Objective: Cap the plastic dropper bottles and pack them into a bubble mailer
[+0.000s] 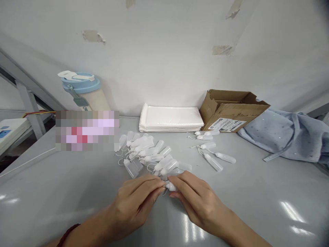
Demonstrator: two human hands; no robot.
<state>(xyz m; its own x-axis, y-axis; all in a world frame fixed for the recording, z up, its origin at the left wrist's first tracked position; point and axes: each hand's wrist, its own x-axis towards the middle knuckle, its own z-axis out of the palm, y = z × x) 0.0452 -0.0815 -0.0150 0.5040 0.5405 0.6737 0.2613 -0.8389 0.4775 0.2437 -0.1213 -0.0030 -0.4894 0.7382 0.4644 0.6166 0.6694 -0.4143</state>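
In front of me, my right hand (196, 199) grips a small white plastic dropper bottle (171, 186), its nozzle pointing left. Most of that bottle's body is hidden behind the fingers. My left hand (140, 199) is closed in a pinch right at the nozzle tip; whatever lies between thumb and forefinger is too small and covered to name. A thin loop hangs just below the nozzle. Just beyond both hands lies a loose pile of similar translucent bottles (151, 154) with thin looped straps. Several more bottles (213, 162) are scattered to the right of the pile.
Against the wall sit a stack of white packets (172, 118) and an open cardboard box (231, 111). Grey-blue cloth (290, 137) lies at the right. A blue-lidded drinking bottle (84, 89) stands back left, behind a blurred-out patch. A white cable (28, 161) crosses the grey table's left side.
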